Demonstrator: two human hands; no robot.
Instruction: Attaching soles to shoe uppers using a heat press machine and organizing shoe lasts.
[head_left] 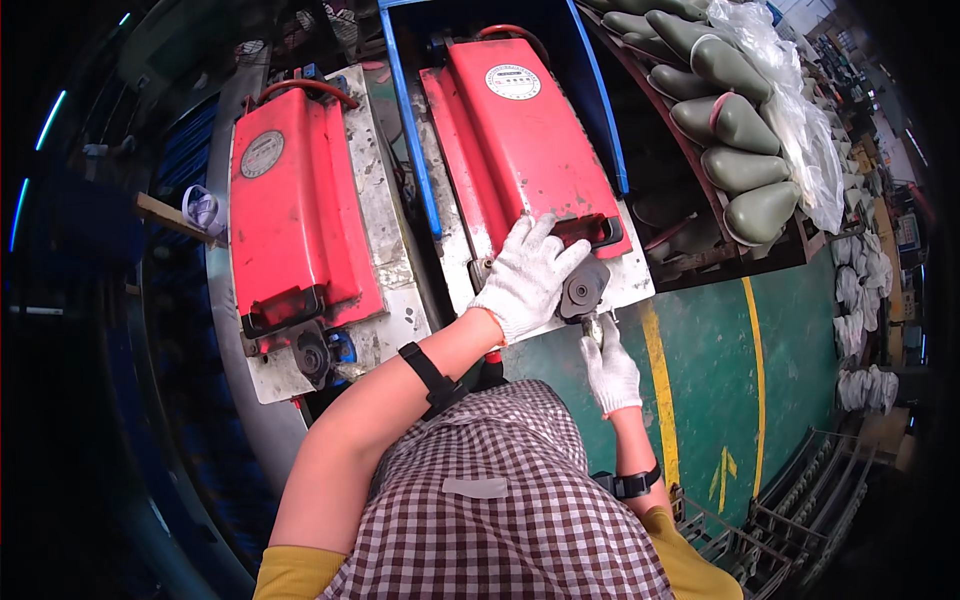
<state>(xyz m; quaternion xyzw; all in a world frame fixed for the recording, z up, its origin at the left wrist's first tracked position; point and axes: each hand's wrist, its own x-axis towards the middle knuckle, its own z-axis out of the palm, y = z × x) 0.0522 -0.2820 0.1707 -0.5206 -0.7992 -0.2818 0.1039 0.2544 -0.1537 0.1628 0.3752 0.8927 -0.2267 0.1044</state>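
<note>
Two red machine covers sit side by side on pale, worn metal bases, each with a round white dial. On the near end of the right red cover (510, 120) lies my left hand (528, 278), in a white knitted glove, its fingers spread flat next to a black-edged opening. A black lobed knob (582, 289) shows just right of that hand. Below the knob, my right hand (610, 368), also gloved, has its fingers closed at a small shiny metal part (594, 328), mostly covered. The left red cover (290, 200) has a similar black knob (312, 355), untouched.
A blue metal frame (609, 140) surrounds the right machine's far part. At the right, olive-green boots (745, 170) lie stacked on a rack beside clear plastic. Yellow lines (660, 400) cross the green floor (710, 320). Metal racks (800, 510) stand at the lower right.
</note>
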